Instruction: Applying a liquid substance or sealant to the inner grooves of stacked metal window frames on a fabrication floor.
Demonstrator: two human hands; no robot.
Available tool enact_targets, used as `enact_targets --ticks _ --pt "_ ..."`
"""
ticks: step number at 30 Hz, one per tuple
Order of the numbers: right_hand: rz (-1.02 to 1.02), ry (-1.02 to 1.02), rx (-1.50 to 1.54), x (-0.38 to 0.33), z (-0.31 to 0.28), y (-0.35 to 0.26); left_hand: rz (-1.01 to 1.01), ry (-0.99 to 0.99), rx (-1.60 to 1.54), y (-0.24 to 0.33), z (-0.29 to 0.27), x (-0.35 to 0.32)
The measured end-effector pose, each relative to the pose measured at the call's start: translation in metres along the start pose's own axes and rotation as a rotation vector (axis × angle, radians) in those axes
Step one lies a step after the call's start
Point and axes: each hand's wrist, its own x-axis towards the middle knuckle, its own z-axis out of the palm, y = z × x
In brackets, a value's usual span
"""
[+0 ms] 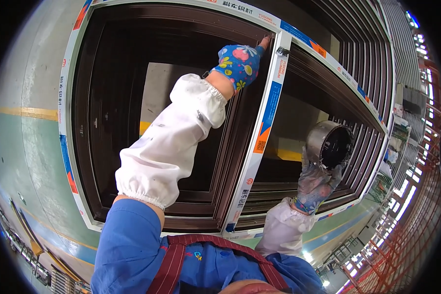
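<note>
Window frame (132, 39), dark brown, protective film on edges, upright before person. Left hand (240, 61), floral glove, fingertips pressed at top of centre mullion (259, 142). Right hand (316, 183), grey glove, grasping metal can (328, 142) beside right pane opening. Progress judged midway; extent done cannot tell.

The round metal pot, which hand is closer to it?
Right. The right hand, in a grey glove, holds the round metal pot from below. The left hand, in a flowered glove, is far off, reaching up to the top corner of the dark window frame.
</note>
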Motion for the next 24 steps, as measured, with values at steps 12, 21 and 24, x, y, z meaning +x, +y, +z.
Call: enact_targets --ticks 12,21,24 --pt "-0.027 0.023 -0.011 -0.011 -0.003 -0.006 0.008 0.144 0.12 -0.004 0.011 -0.021" --pt "-0.052 0.007 -0.018 -0.04 -0.01 -0.013 0.023 0.131 0.189 -0.003 0.011 -0.027" --pt "-0.056 0.043 -0.044 -0.054 -0.009 -0.011 -0.028 0.307 0.066 -0.024 0.007 -0.054"
